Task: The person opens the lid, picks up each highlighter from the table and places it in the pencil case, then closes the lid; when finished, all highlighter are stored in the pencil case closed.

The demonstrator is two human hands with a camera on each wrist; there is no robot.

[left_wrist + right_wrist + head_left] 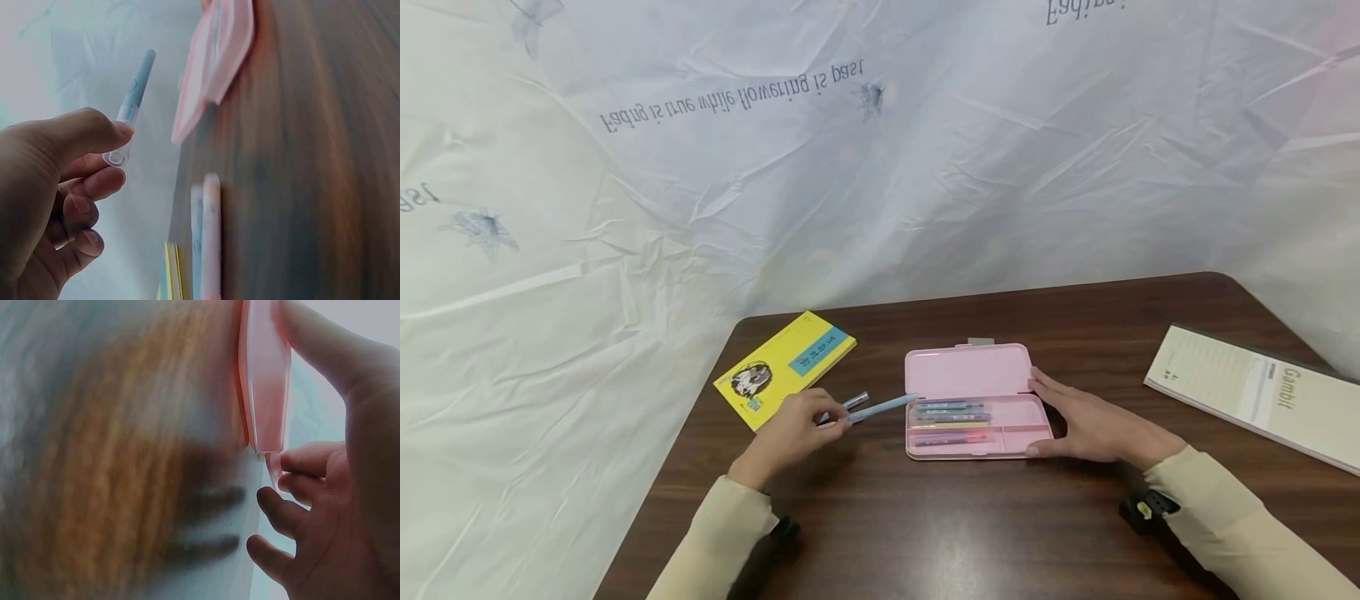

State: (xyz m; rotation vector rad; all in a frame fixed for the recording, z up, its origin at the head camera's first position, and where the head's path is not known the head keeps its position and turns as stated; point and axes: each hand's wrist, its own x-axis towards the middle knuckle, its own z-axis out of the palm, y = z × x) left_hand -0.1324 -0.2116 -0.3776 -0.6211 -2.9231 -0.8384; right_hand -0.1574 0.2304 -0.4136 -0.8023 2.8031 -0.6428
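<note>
My left hand (797, 429) pinches a light blue pen (883, 407) between thumb and forefinger. In the left wrist view, the pen's clear end lies at the fingertips and its blue end points away. The tip reaches the left edge of an open pink pencil case (1028, 412). Several pens (951, 418) lie in the case's left part. My right hand (1097, 421) holds the case's right end, thumb at the front corner and fingers by the raised lid (967, 372). Beside the left hand, a pale pen (212, 237) and a blue one (197, 231) lie on the table.
A yellow notebook (782, 367) lies at the back left, partly behind the left hand. On the right is a cream notebook (1240, 387). The dark wooden table (940, 517) meets a white printed sheet (880, 208) hanging behind it.
</note>
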